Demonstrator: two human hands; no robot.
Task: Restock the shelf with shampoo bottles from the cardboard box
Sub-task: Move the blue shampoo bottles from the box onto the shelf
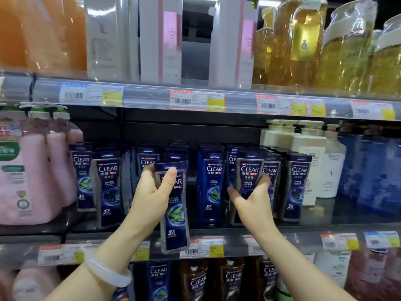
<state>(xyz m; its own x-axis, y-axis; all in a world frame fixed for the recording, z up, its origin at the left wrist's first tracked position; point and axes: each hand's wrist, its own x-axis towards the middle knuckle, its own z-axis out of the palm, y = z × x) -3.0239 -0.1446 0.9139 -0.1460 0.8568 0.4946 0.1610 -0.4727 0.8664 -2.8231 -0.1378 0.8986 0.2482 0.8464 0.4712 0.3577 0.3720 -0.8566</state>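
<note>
Shampoo bottles, dark blue and flat with "CLEAR" in white letters, already fill most of the middle shelf (217, 232) in rows. I am holding two more of them, one in each hand.

My left hand (152, 192) grips a dark blue shampoo bottle with green leaves on its label (174, 213). My thumb is curled over its front near the top and my fingers are behind it. This bottle hangs in the air in front of the shelf edge, before a gap between the rows, so I think it is not put away yet.

My right hand (249, 198) pinches a dark blue shampoo bottle with a dark label (249, 177) between thumb and fingers. It stands up among the bottles on the right. I cannot tell if its bottom is resting on the shelf.

The brown cardboard box is not in view, so I cannot say how many bottles are left in it. I would guess the job is well along, because the rows look nearly full. The gap in the middle looks like the spot for my left bottle.
</note>
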